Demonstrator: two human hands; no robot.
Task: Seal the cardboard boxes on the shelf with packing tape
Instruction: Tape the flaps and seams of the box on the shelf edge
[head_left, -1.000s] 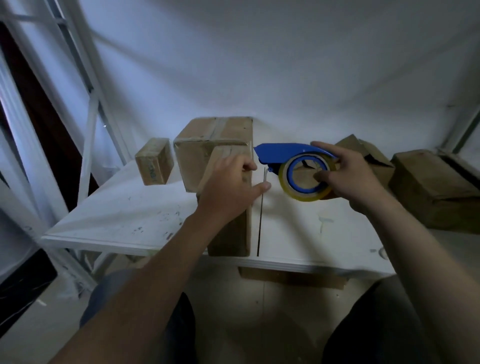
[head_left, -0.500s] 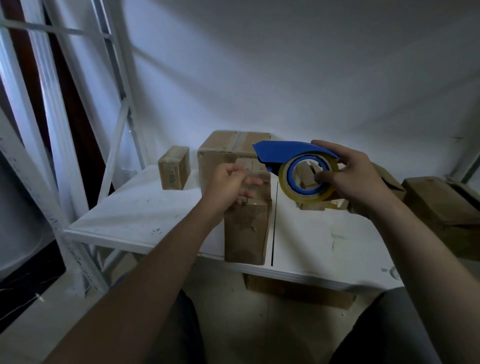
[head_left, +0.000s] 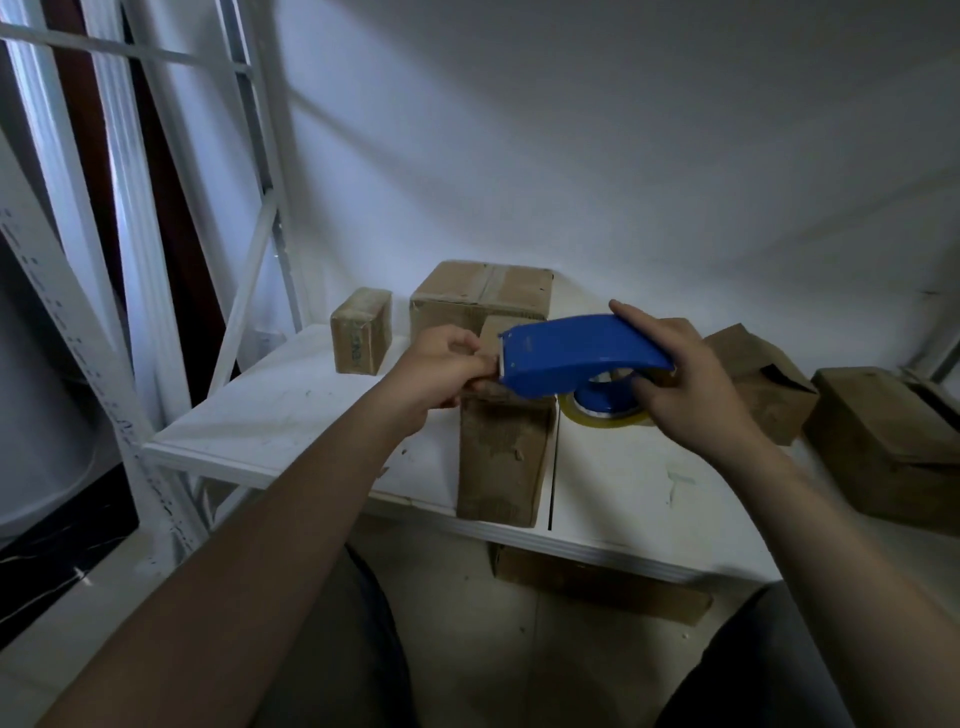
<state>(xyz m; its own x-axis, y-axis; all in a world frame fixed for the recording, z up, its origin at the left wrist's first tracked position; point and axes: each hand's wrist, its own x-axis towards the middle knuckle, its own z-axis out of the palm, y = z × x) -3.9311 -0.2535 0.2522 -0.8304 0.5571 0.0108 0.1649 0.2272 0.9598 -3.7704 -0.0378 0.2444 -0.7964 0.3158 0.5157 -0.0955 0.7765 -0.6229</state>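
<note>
Hands (head_left: 691, 387) on blue tape dispenser (head_left: 576, 353)

White shelf board (head_left: 291, 415): tall narrow cardboard box (head_left: 501, 462) at front edge. Large cardboard box (head_left: 478, 299) just behind; small cardboard box (head_left: 361, 332) L of that. Blue plastic tape dispenser (head_left: 576, 356) over tall box's top. Open-flapped cardboard box (head_left: 753, 364) to R, low wide cardboard box (head_left: 883, 441) further R.
</note>
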